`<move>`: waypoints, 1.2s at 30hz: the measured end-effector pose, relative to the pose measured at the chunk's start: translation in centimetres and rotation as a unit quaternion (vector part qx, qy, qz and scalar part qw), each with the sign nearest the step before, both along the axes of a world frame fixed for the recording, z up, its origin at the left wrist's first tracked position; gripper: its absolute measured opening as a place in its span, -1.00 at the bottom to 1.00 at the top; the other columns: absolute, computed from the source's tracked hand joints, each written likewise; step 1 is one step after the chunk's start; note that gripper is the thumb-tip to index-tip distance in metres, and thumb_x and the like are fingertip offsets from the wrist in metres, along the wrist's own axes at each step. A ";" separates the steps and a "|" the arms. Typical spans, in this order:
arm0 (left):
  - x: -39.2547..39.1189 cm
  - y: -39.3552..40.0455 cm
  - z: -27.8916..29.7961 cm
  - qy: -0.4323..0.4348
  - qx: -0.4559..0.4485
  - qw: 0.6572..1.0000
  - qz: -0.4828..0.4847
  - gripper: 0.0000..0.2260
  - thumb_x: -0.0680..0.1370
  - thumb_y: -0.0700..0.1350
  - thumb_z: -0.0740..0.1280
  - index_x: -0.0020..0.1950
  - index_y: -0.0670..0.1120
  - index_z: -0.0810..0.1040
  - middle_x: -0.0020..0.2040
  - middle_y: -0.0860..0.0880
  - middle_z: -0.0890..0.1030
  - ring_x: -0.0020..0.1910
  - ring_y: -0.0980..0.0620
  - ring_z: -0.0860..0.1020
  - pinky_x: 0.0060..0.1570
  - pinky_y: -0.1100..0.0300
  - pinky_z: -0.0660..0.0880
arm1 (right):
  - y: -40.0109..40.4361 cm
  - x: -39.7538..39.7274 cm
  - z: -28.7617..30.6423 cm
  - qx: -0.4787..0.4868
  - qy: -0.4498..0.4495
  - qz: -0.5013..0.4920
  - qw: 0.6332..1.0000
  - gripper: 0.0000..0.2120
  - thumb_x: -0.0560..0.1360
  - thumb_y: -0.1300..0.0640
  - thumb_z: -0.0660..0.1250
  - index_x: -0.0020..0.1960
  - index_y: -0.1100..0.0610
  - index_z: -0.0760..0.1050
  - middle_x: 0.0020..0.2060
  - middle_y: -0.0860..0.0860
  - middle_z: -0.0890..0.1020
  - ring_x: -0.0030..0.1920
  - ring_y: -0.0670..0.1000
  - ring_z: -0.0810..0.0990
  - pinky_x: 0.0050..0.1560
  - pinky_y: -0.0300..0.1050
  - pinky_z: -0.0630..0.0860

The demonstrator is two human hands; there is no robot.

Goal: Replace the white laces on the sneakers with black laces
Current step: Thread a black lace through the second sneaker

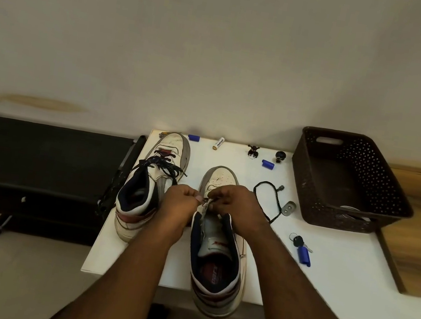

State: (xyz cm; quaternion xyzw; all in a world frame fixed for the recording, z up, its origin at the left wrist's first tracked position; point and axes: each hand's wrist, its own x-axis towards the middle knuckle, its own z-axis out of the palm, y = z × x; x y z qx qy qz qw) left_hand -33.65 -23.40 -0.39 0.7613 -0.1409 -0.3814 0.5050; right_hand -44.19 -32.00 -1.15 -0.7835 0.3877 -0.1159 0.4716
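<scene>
Two white high-top sneakers stand on a white table (323, 275), toes pointing away from me. The left sneaker (149, 185) carries a black lace (163, 166), its loose ends trailing over the table's left edge. The right sneaker (220, 244) sits in front of me with its heel past the table's front edge. My left hand (182, 202) and my right hand (235, 205) meet over its eyelets, fingers curled and pinching a short light piece at the tongue's top; I cannot tell exactly what it is. A black lace (270, 197) lies to the right of that shoe.
A dark perforated basket (350, 180) stands at the back right. Keys with a blue fob (301, 248), a battery (219, 144), blue caps (267, 164), two small figurines (252, 152) and a metal bracket (289, 208) lie around. A black shoe rack (37, 158) stands left of the table.
</scene>
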 end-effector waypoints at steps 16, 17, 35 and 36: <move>1.1 1.4 2.8 -0.236 -0.086 0.966 -0.052 -0.63 0.58 -0.34 0.23 0.24 0.08 0.53 0.14 0.06 0.56 -0.23 0.00 0.62 -0.25 0.05 0.62 | -0.5 0.6 -0.5 -0.052 0.032 0.018 0.998 -0.73 0.41 0.25 0.46 0.11 0.11 0.65 0.03 0.03 0.69 0.00 -0.07 0.61 0.05 -0.28 0.45; 1.0 1.3 2.2 -0.236 -0.021 0.965 -0.115 -0.65 0.58 -0.32 0.26 0.29 0.01 0.53 0.14 -0.01 0.58 -0.14 -0.02 0.62 -0.15 0.01 0.63 | -0.5 0.6 -0.5 -0.052 0.032 0.018 0.998 -0.72 0.41 0.25 0.45 0.11 0.11 0.65 0.03 0.04 0.69 -0.03 -0.09 0.61 0.03 -0.32 0.45; 9.6 7.7 6.7 -0.453 0.012 0.868 0.201 -0.70 0.52 -0.19 0.33 0.17 0.14 0.54 0.21 -0.03 0.54 0.16 -0.01 0.53 0.13 0.16 0.44 | -0.6 1.1 -0.4 -0.069 0.074 0.022 0.995 -0.71 0.40 0.24 0.46 0.10 0.04 0.65 0.00 0.01 0.69 0.00 0.01 0.64 0.17 -0.05 0.54; 7.5 6.6 6.9 -0.457 0.009 0.879 0.136 -0.68 0.53 -0.28 0.30 0.19 0.05 0.57 0.20 -0.04 0.56 0.10 -0.01 0.56 0.02 0.22 0.46 | -0.6 1.3 -0.4 -0.072 0.081 0.026 0.994 -0.71 0.41 0.24 0.46 0.11 0.04 0.64 0.03 0.01 0.68 0.01 0.00 0.63 0.17 -0.07 0.53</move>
